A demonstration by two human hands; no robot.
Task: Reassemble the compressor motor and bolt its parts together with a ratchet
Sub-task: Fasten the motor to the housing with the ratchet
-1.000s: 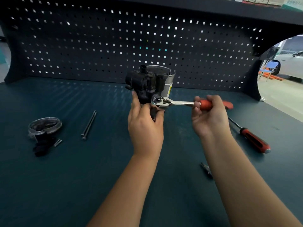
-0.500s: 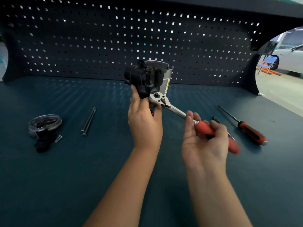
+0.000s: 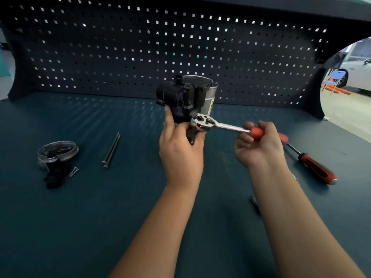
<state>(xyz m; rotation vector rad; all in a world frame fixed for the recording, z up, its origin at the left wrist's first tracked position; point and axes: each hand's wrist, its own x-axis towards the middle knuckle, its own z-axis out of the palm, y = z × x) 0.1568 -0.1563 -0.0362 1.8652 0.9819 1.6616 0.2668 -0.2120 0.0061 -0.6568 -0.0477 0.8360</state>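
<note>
Where the compressor motor [image 3: 180, 97] is: held up off the bench [image 3: 100, 217], in front of the pegboard [image 3: 120, 47], with its black head toward the camera and its silver can behind.
Left hand [image 3: 180, 151]: wrapped round the motor's lower end from beneath, thumb lying up the motor's left side, fingers curled onto its right.
Ratchet [image 3: 220, 126]: head set against the motor's lower right, touching it just above the left fingers. The shaft runs out to the motor's right, nearly level. The head hides whether a socket sits fully on a fastener.
Right hand [image 3: 259, 145]: right of the motor, fingers curled round the ratchet's red handle.
Step in hand: most likely tightening a bolt in the motor's black housing.
Next move: swing the handle in an arc about the head while the left hand braces the motor against turning. The head must stay square on the fastener or it may slip off.
Long bolts [image 3: 112, 150]: two lie together on the bench left of the motor, not fitted, so the assembly looks only part done.
Round cover [image 3: 58, 151], black part [image 3: 55, 177], small screws [image 3: 73, 171]: farther left of the motor, clustered on the bench.
Screwdriver [image 3: 313, 165]: on the bench right of the motor, beyond the right hand.
</note>
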